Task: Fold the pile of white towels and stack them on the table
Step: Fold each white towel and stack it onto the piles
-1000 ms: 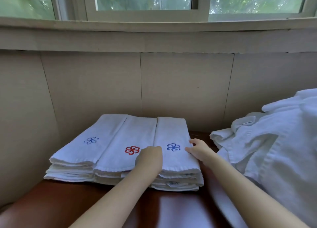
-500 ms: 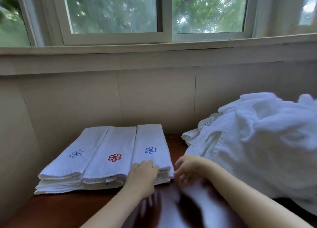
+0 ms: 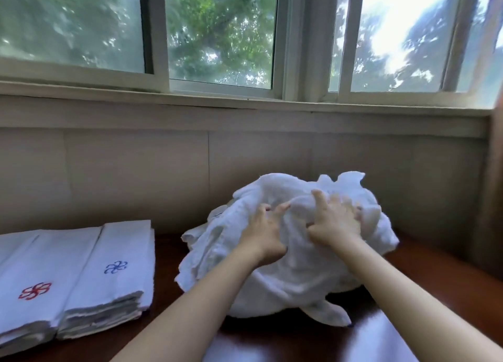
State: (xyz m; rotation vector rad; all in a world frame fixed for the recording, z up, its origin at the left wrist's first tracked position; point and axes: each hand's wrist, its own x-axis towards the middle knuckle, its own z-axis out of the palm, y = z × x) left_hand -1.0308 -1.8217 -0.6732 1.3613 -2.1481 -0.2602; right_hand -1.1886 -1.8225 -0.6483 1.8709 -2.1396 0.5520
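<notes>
A crumpled pile of white towels point(image 3: 285, 277) lies on the dark wooden table point(image 3: 449, 285), right of centre. Both hands are on top of the pile. My left hand point(image 3: 265, 232) has its fingers dug into the cloth, gripping a fold. My right hand point(image 3: 333, 220) grips a bunched ridge of towel beside it, thumb raised. At the left stand stacks of folded white towels point(image 3: 81, 285), side by side, one with a red flower mark and one with a blue one.
A beige panelled wall point(image 3: 136, 176) and a window sill point(image 3: 245, 105) run behind the table. A wooden edge point(image 3: 494, 198) rises at the far right. Bare tabletop shows between the folded stacks and the pile.
Both hands left the folded stacks and moved right onto the crumpled pile, where they now grip the cloth. The view swung right and up.
</notes>
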